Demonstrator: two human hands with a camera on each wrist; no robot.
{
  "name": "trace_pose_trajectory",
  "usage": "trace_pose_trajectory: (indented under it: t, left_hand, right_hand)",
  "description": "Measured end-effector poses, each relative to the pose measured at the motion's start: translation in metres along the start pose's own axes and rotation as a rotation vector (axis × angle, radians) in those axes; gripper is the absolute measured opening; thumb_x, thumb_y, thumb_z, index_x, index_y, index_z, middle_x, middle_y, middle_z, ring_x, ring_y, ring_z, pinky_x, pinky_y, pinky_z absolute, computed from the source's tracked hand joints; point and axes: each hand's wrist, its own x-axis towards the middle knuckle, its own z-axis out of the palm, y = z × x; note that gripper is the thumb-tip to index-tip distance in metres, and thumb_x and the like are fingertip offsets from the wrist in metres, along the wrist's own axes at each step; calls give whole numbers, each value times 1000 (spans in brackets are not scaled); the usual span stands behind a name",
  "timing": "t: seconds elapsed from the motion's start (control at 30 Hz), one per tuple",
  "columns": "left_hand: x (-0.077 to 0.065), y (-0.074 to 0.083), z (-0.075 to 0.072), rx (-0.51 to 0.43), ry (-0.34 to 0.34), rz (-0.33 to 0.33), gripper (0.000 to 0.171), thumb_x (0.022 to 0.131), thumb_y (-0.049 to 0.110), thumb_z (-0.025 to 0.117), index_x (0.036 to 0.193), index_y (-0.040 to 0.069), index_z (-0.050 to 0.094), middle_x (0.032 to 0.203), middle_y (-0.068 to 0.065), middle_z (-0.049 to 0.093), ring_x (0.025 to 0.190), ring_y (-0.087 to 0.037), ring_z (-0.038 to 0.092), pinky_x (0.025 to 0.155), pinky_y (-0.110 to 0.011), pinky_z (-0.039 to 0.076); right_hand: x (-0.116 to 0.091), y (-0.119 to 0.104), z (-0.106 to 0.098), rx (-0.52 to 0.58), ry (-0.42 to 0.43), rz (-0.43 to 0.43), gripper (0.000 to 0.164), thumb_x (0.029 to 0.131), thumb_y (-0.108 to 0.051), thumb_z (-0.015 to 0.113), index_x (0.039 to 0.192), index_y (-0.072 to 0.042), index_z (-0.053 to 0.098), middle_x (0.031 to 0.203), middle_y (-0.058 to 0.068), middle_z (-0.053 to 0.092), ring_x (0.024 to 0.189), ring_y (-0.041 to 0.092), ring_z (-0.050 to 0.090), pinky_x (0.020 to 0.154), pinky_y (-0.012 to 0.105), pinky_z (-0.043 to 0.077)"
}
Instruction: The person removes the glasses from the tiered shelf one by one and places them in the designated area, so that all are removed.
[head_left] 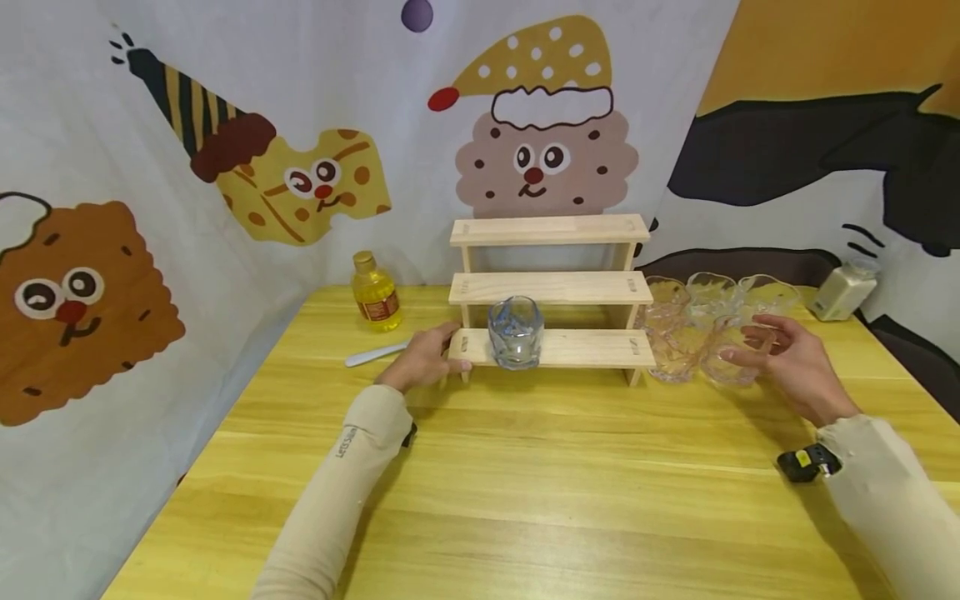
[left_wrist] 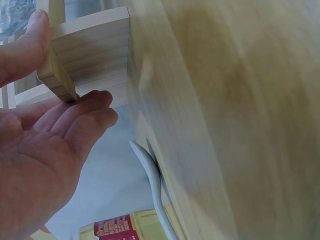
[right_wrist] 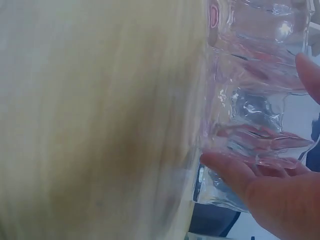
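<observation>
A three-step wooden display rack (head_left: 577, 346) stands on the table, and a bluish clear glass (head_left: 516, 333) sits on its lowest step. My left hand (head_left: 426, 358) grips the left end of that step. In the left wrist view, the thumb lies over the board (left_wrist: 57, 77) and the fingers reach below it. My right hand (head_left: 798, 367) has its thumb and fingers round a pinkish clear glass (head_left: 723, 367), the front right one of a cluster beside the rack. The right wrist view shows the fingers against this glass (right_wrist: 255, 110); part of the thumb is cut off.
Several more clear glasses (head_left: 712, 298) stand close together right of the rack. A jar of pale contents (head_left: 843, 293) is at the far right. A bottle of yellow liquid (head_left: 377, 296) and a white flat-handled utensil (head_left: 367, 357) lie left of the rack. A cartoon-printed cloth (head_left: 420, 100) hangs behind.
</observation>
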Motion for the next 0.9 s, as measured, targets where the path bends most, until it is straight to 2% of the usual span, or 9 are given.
trace_pose_trajectory:
  t: [0.07, 0.17, 0.27, 0.4, 0.47, 0.53, 0.63, 0.77, 0.9]
  left_hand:
    - [0, 0, 0, 3, 4, 0, 75, 95, 27, 71, 156, 5, 34, 154, -20, 47, 142, -35, 47, 116, -48, 44]
    - [0, 0, 1, -1, 7, 2, 75, 95, 27, 71, 156, 5, 34, 154, -20, 47, 142, -34, 47, 116, -47, 44]
    - [0, 0, 1, -8, 8, 5, 76, 95, 27, 71, 156, 5, 33, 155, -20, 46, 143, -34, 46, 117, -47, 43]
    - [-1, 0, 1, -18, 7, 6, 76, 95, 27, 71, 156, 4, 33, 155, -20, 46, 143, -34, 46, 116, -47, 43]
    - [-1, 0, 1, -19, 5, 5, 76, 95, 27, 71, 156, 4, 33, 155, -20, 46, 143, -34, 46, 116, -47, 43]
    - [-1, 0, 1, -17, 3, 6, 76, 95, 27, 71, 157, 4, 32, 156, -20, 45, 143, -34, 45, 116, -47, 43]
    - [-1, 0, 1, -18, 1, 5, 77, 95, 26, 71, 157, 4, 32, 156, -20, 44, 144, -35, 45, 116, -47, 43]
    - [-2, 0, 1, -19, 1, 6, 77, 95, 26, 70, 157, 3, 31, 156, -20, 45, 143, -34, 46, 116, -47, 44]
    - [-1, 1, 1, -26, 1, 6, 76, 95, 26, 70, 157, 4, 32, 155, -20, 46, 143, -34, 46, 116, -46, 44]
  right_hand:
    - [0, -1, 1, -19, 2, 0, 94, 90, -38, 75, 157, 2, 23, 142, 22, 49, 101, -6, 47, 69, 5, 47]
    - [0, -2, 3, -64, 12, 3, 95, 90, -39, 76, 156, 3, 23, 147, 34, 44, 110, 15, 53, 67, 4, 42]
    - [0, -2, 4, -100, 20, 2, 96, 90, -41, 76, 156, 3, 23, 146, 36, 46, 116, 36, 50, 66, 7, 39]
    - [1, -5, 4, -128, 16, 6, 99, 89, -43, 75, 157, 4, 21, 144, 37, 47, 116, 41, 49, 67, 13, 41]
    - [0, -8, 3, -130, -4, 16, 103, 89, -45, 75, 158, 4, 16, 147, 38, 43, 120, 45, 48, 75, 25, 48]
    - [-1, -11, 2, -132, -33, 29, 109, 88, -47, 75, 159, 3, 10, 150, 40, 36, 126, 52, 43, 85, 42, 51]
    - [-3, -20, 1, -172, -57, 46, 118, 86, -51, 76, 160, 1, 1, 156, 43, 20, 133, 63, 32, 95, 70, 40]
    - [-6, -34, 1, -263, 4, 18, 118, 86, -51, 76, 160, 2, 2, 159, 42, 13, 133, 67, 27, 100, 78, 33]
    - [-9, -47, 4, -309, 103, -58, 105, 90, -42, 74, 159, 3, 10, 159, 39, 18, 135, 65, 28, 102, 78, 30]
